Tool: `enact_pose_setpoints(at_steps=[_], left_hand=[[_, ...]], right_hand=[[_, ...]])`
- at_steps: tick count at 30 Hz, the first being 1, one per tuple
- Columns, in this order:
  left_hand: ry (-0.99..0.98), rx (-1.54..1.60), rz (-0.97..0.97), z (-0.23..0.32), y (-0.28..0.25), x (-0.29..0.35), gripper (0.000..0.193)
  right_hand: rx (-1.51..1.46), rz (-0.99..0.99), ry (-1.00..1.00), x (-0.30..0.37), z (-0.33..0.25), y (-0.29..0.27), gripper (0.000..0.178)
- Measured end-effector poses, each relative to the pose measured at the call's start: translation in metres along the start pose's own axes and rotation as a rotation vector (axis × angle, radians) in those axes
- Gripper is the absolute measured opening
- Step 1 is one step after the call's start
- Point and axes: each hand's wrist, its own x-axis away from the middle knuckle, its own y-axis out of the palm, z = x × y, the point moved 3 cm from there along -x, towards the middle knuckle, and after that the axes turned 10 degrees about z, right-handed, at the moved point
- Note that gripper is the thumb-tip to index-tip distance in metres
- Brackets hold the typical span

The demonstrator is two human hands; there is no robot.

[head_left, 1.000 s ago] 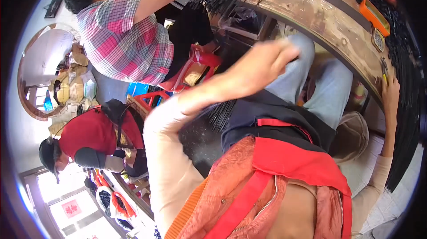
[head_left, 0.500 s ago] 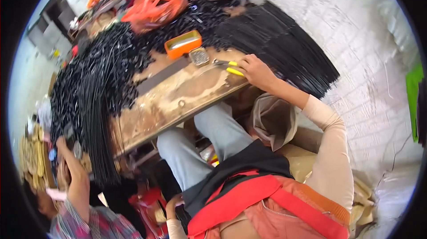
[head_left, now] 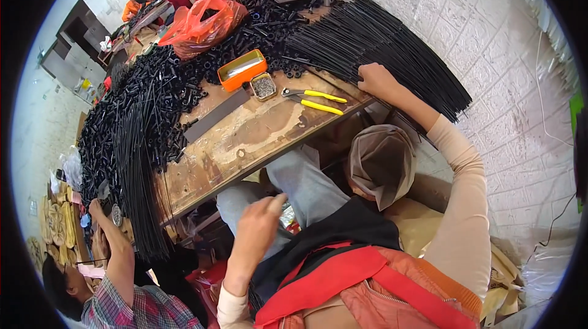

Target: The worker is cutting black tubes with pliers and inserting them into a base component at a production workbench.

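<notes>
Here | right hand (head_left: 380, 82) at many rods (head_left: 392, 38) | pliers (head_left: 320, 101): 1 | orange box (head_left: 242, 70): 1

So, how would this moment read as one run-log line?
right hand: at black rods, hold unclear | left hand: above jeans | yellow-handled pliers: lying on table, untouched

L grip (head_left: 255, 230) low, R grip (head_left: 381, 82) fwd
</notes>
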Motion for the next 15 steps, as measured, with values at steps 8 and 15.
enact_pose_setpoints(at_steps=[8,15], left_hand=[[0.211,0.034,-0.228,0.051,0.045,-0.035,0.039],[0.194,0.058,-0.220,0.039,0.059,-0.017,0.037]], right_hand=[[-0.050,-0.126,0.063,-0.025,0.010,-0.010,0.025],[-0.517,-0.270,0.367,-0.041,0.030,-0.021,0.028]])
